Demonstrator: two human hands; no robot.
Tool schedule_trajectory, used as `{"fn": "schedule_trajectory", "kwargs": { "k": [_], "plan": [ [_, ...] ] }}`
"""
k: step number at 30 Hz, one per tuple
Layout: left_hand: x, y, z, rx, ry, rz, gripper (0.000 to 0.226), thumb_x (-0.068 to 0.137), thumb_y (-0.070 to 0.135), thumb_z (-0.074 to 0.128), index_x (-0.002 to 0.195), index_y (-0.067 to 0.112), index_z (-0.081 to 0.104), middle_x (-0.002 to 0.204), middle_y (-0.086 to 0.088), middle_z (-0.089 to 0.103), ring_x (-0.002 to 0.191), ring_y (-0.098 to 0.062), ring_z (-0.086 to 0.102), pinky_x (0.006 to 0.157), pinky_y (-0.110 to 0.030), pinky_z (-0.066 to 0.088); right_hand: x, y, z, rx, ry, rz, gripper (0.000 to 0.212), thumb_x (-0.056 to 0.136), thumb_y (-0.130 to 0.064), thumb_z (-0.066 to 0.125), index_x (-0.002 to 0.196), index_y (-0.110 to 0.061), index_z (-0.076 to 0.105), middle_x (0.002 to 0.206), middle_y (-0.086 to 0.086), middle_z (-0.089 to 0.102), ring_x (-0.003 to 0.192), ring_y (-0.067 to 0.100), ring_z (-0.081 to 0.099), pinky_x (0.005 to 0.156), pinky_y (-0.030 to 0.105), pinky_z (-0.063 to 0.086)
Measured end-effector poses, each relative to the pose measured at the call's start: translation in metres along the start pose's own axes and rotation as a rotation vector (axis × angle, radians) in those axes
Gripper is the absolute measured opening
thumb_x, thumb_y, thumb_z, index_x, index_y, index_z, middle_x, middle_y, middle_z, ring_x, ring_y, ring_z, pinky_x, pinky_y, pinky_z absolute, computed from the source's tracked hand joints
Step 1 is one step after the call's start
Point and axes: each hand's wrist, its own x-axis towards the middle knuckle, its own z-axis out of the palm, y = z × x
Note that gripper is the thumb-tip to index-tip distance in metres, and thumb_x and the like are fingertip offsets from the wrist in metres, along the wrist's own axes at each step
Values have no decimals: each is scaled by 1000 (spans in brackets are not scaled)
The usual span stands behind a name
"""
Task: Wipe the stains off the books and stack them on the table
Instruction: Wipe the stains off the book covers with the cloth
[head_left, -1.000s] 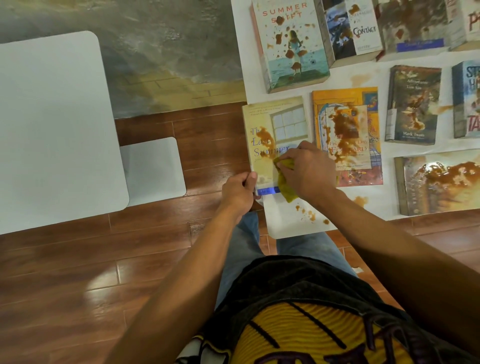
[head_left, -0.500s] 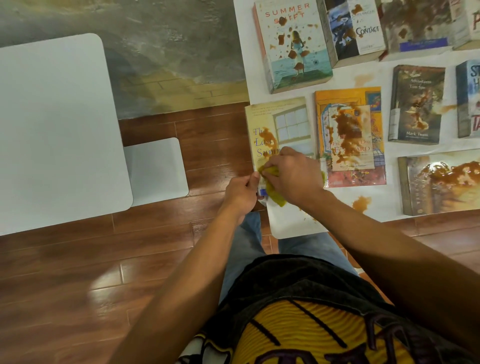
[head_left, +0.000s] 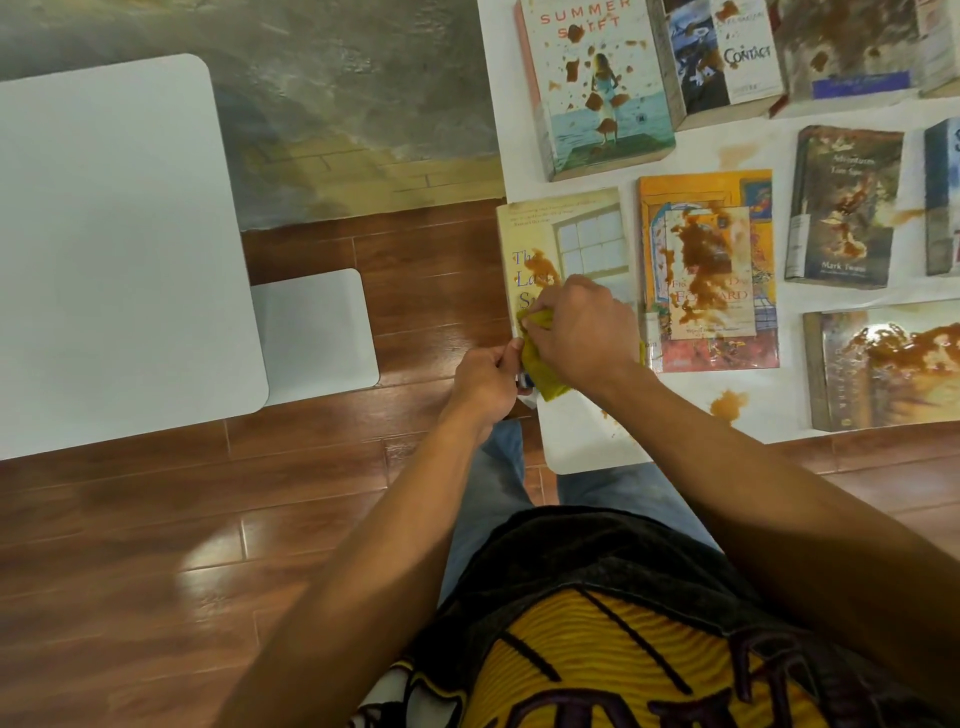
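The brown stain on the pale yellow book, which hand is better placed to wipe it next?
Right hand: it grips the yellow cloth just below the brown stain; the left hand pinches the pale yellow book's corner.

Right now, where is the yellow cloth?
In the head view, the yellow cloth is under the right hand, on the near left corner of the pale yellow book, beside the left hand.

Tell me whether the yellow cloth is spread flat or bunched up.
Bunched. The right hand grips the yellow cloth in a wad on the pale yellow book; only crumpled folds show below the fingers.
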Motion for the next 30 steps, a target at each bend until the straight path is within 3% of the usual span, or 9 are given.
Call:
{"fn": "schedule_trajectory", "kwargs": {
  "k": [3, 10, 16, 20, 24, 27, 30],
  "plan": [
    [-2, 1, 0, -25, -10, 2, 43, 106, 36, 44, 74, 19, 66, 71, 3, 68, 86, -24, 72, 86, -45, 61, -2, 1, 1, 8, -3, -16, 24, 95, -39, 63, 112, -25, 72, 108, 5, 61, 91, 26, 64, 70, 33, 48],
    [-4, 2, 0, -39, -16, -15, 33, 106, 36, 45, 102, 14, 70, 104, -7, 75, 93, -21, 74, 86, -38, 61, -1, 3, -6, 7, -14, -3, 27, 95, -43, 63, 113, -24, 71, 108, 5, 60, 92, 26, 64, 75, 37, 55],
    [-3, 0, -2, -10, -27, 18, 35, 106, 39, 45, 111, 15, 70, 104, -4, 75, 88, -20, 74, 84, -33, 60, -3, 17, -11, -6, -10, 25, 25, 95, -43, 63, 113, -28, 72, 109, 4, 62, 93, 25, 64, 68, 29, 43],
    [-3, 3, -3, -12, -15, 8, 35, 105, 40, 45, 103, 16, 70, 94, -2, 74, 80, -16, 74, 74, -25, 60, 18, 2, -15, 4, 10, 3, 25, 94, -42, 63, 113, -27, 72, 107, 4, 61, 95, 26, 63, 68, 30, 40],
    [-2, 3, -2, -23, -30, 7, 30, 105, 38, 46, 102, 18, 69, 104, -4, 75, 85, -16, 73, 71, -23, 59, 5, 12, -12, -22, -29, -7, 25, 94, -42, 63, 111, -27, 72, 108, 4, 62, 96, 26, 63, 68, 30, 42],
    [-1, 1, -5, -19, -43, 12, 35, 105, 35, 47, 115, 10, 69, 109, -4, 74, 86, -14, 73, 68, -18, 58, 0, 33, -16, 7, -29, 92, 23, 93, -43, 65, 108, -29, 74, 109, 2, 66, 93, 25, 64, 69, 31, 45],
    [0, -1, -8, -20, -50, 12, 36, 105, 35, 49, 115, 9, 71, 107, -3, 75, 86, -15, 74, 80, -28, 61, 9, 47, -23, 90, 21, 262, 21, 91, -43, 67, 104, -29, 75, 109, 1, 69, 93, 25, 66, 71, 34, 51]
  ]
}}
